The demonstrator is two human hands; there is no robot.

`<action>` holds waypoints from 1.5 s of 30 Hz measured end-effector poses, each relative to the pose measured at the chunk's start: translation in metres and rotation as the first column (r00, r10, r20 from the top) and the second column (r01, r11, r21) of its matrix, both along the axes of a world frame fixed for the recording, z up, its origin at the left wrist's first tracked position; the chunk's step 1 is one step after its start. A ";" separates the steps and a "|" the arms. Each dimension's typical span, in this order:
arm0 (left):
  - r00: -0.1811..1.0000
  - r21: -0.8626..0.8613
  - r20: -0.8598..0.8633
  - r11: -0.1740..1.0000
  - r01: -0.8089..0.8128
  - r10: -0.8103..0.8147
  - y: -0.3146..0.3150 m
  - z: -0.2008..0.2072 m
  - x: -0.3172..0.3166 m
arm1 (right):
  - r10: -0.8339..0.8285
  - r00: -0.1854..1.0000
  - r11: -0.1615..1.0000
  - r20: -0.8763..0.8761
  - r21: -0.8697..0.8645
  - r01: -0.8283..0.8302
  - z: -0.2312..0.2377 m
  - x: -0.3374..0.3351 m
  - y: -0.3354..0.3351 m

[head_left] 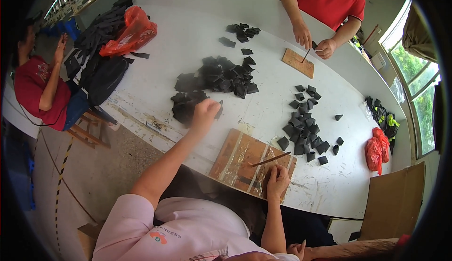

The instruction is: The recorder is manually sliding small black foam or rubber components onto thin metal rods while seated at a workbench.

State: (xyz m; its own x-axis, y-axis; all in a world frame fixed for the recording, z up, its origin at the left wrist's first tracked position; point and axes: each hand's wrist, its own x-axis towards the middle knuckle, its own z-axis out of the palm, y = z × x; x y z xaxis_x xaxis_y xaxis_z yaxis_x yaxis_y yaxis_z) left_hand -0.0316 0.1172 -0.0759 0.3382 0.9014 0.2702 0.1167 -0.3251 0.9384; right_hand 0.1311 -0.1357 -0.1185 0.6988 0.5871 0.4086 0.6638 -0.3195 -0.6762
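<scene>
left hand (205, 111): reaches out over the white counter (155, 79), fingers curled together at the near edge of a heap of small flat black fabric pieces (214, 79); a dark piece sticks out by the fingertips, seemingly pinched, though the grip itself is hidden
black heap: lies just beyond and to the right of the left fingers, touching them; limp, matte, angular scraps piled loosely
wooden board (245, 162): flat brown rectangle with shiny tape strips, at the counter's near edge, between the two hands
right hand (278, 181): rests on the board's right end, fingers closed round a thin brown stick (270, 159)
stick's long axis: runs from the right fingers up and rightward across the board
folded black pieces (305, 129): a second, neater scatter right of the board, nearer the right hand
co-worker's hands (313, 42): across the counter, with their own small board
</scene>
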 end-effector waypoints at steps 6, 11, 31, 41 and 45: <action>0.838 -0.617 0.541 0.645 0.450 -0.067 -0.077 0.030 -0.006 | 0.000 0.998 1.000 -0.057 0.013 0.000 0.000 0.003 0.002; 0.830 -0.622 0.547 0.612 0.488 -0.107 -0.117 0.024 -0.001 | -0.089 0.987 0.996 -0.136 0.006 0.090 0.003 -0.007 -0.017; 0.766 -0.635 0.560 0.430 0.642 -0.317 -0.185 -0.009 -0.014 | 0.111 0.983 0.964 -0.144 -0.224 -0.141 0.026 -0.096 -0.159; 0.820 -0.674 0.506 0.470 0.570 -0.269 -0.178 0.021 -0.004 | -0.516 0.667 0.762 -0.538 -0.644 0.070 -0.111 -0.139 -0.296; 0.791 -0.589 0.537 0.540 0.601 -0.294 -0.182 0.040 0.007 | -0.381 0.807 0.874 -0.451 -0.461 0.155 -0.012 -0.105 -0.168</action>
